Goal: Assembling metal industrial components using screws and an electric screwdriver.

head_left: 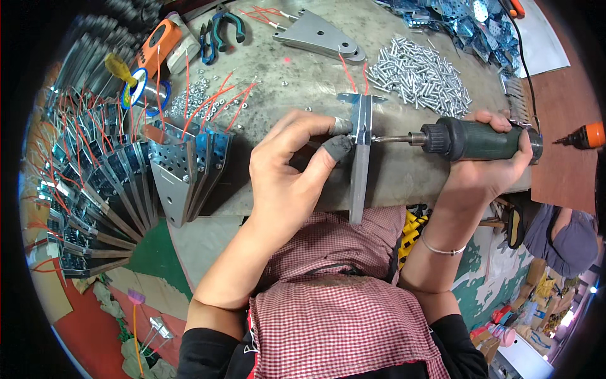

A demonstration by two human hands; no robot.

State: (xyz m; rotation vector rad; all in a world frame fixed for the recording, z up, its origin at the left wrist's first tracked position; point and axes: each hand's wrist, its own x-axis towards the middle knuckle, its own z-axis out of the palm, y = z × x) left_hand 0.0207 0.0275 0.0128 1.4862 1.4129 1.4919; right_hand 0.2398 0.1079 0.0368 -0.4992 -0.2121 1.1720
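Note:
A grey metal plate assembly (358, 183) with two red wires stands on edge before me, seen nearly edge-on. My left hand (287, 167) is closed in a pinch at its left side, dark wraps on the thumb and index fingertips. Whatever small part lies between those fingertips is hidden. In my right hand (489, 177) lies a dark green electric screwdriver (470, 140), held level. Its bit (392, 138) points left and meets the assembly's right face, opposite my left fingertips.
Loose screws (420, 76) are heaped at the back right, nuts (196, 98) at the left. Another triangular assembly (319, 35) lies behind, near green-handled pliers (227, 28). Finished-looking assemblies (177, 180) fan along the left edge by a solder spool (146, 95). An orange-handled tool (584, 136) is far right.

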